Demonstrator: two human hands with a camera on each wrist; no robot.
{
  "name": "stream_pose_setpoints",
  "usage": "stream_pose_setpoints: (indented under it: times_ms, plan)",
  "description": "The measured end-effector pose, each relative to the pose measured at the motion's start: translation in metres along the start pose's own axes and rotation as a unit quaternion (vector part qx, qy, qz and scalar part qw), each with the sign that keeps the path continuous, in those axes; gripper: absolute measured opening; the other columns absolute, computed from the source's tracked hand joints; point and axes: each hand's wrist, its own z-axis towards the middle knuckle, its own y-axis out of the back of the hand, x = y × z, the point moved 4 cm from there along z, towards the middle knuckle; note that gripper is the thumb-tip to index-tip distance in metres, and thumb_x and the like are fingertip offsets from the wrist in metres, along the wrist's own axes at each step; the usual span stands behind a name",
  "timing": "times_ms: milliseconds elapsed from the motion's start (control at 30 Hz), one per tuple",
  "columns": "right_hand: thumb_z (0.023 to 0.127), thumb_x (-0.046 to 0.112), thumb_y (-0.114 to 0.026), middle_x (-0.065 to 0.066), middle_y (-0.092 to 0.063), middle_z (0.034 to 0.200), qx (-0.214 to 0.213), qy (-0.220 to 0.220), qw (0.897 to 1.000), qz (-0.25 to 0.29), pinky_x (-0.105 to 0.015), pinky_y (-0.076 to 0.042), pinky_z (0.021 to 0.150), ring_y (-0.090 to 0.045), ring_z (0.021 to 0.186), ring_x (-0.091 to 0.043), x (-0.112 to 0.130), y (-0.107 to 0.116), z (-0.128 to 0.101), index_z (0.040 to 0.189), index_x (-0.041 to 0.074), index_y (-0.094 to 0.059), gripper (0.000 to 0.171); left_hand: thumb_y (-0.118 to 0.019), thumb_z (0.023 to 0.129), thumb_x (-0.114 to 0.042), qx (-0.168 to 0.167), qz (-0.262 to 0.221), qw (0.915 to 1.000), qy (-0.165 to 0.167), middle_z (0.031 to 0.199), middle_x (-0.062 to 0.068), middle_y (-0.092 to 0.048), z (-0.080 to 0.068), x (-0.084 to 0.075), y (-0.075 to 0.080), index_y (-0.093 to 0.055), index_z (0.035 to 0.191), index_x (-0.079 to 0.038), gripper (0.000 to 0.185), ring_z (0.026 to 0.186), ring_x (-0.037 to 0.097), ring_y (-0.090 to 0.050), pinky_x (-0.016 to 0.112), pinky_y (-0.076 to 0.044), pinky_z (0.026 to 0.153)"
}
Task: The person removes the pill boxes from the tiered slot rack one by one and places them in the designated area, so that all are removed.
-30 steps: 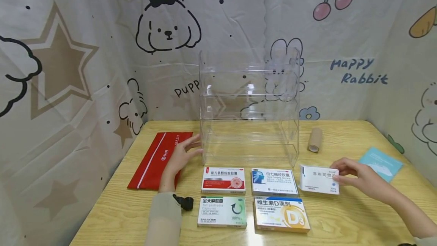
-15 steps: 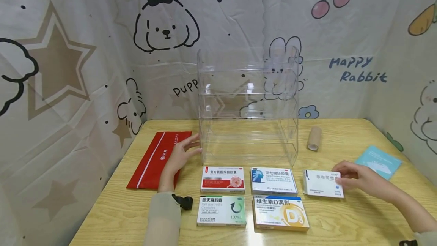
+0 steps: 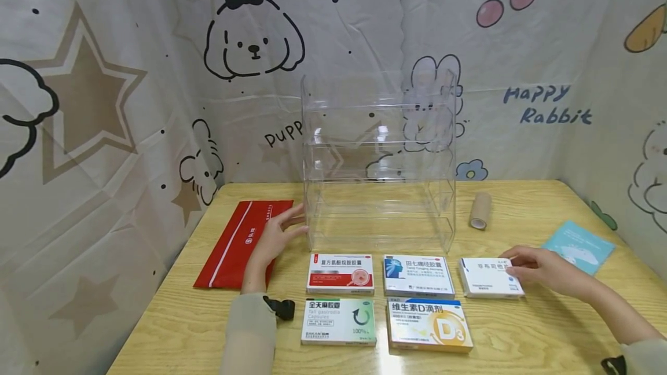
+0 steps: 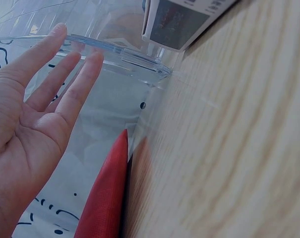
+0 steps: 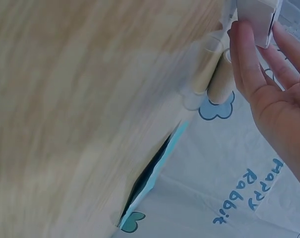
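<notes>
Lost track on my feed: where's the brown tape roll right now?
In the head view, the brown tape roll lies on the table's right side, just right of the clear acrylic shelf, behind the white box the right hand holds.

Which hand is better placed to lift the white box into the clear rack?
Right, probably. The right hand already pinches the white box at its right end, beside the clear rack. The left hand lies flat against the rack's left wall, across the other boxes from it.
</notes>
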Motion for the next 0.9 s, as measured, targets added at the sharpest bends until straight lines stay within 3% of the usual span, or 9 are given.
stream_pose_setpoints:
  times_ms: [167,433,567,667,767,900]
  plan:
    - [0.099,0.026,-0.058,-0.016,-0.067,0.116,-0.005,-0.011,1.000,-0.017,-0.019,-0.052,0.072,-0.051,0.091,0.016,-0.003,-0.002,0.001,0.126,0.000,-0.060,0.038,-0.068,0.091,-0.010,-0.002,-0.002,1.0000,-0.002,0.146,0.019,-0.051,-0.002,-0.004,-0.002,-0.043,0.148,-0.007,0.061,0.134,0.041,-0.049,0.053,-0.044,0.109]
    - [0.098,0.028,-0.059,-0.012,-0.068,0.113,-0.017,-0.014,0.999,-0.025,-0.019,-0.052,0.071,-0.052,0.089,0.015,-0.006,-0.003,0.001,0.125,0.001,-0.062,0.039,-0.068,0.091,-0.012,-0.010,0.001,0.9999,-0.009,0.147,0.014,-0.051,0.012,0.024,-0.003,-0.043,0.148,-0.013,0.062,0.133,0.036,-0.052,0.052,-0.045,0.108]
    - [0.097,0.028,-0.060,-0.011,-0.069,0.109,-0.046,-0.017,0.998,-0.036,-0.020,-0.052,0.068,-0.053,0.086,0.014,-0.003,-0.002,-0.004,0.126,-0.002,-0.060,0.041,-0.069,0.091,-0.017,-0.008,0.008,0.9999,-0.011,0.147,0.011,-0.051,0.010,0.021,-0.002,-0.046,0.147,-0.016,0.061,0.131,0.035,-0.054,0.050,-0.048,0.106]
    - [0.098,0.028,-0.059,-0.013,-0.069,0.108,-0.101,-0.019,0.994,-0.049,-0.020,-0.051,0.065,-0.052,0.083,0.017,0.004,0.003,-0.009,0.125,-0.002,-0.060,0.040,-0.067,0.093,-0.019,-0.015,0.036,0.9991,-0.016,0.147,0.012,-0.052,0.006,0.012,0.003,-0.047,0.146,-0.015,0.057,0.130,0.035,-0.055,0.049,-0.050,0.104]
    - [0.100,0.028,-0.057,-0.017,-0.069,0.109,-0.175,-0.011,0.983,-0.055,-0.019,-0.052,0.064,-0.055,0.083,0.014,0.019,0.009,-0.010,0.122,0.000,-0.062,0.035,-0.066,0.094,-0.020,-0.062,0.095,0.9934,-0.019,0.144,0.013,-0.054,0.000,-0.007,0.013,-0.050,0.144,-0.013,0.052,0.128,0.034,-0.057,0.049,-0.051,0.102]
    - [0.100,0.027,-0.056,-0.025,-0.062,0.119,-0.270,0.008,0.961,-0.058,-0.043,-0.059,0.077,-0.066,0.098,-0.023,0.053,0.013,0.002,0.123,-0.002,-0.060,0.037,-0.065,0.095,-0.021,-0.143,0.185,0.9721,-0.021,0.147,0.015,-0.051,-0.014,-0.044,0.025,-0.050,0.144,-0.013,0.052,0.135,0.035,-0.050,0.052,-0.045,0.108]
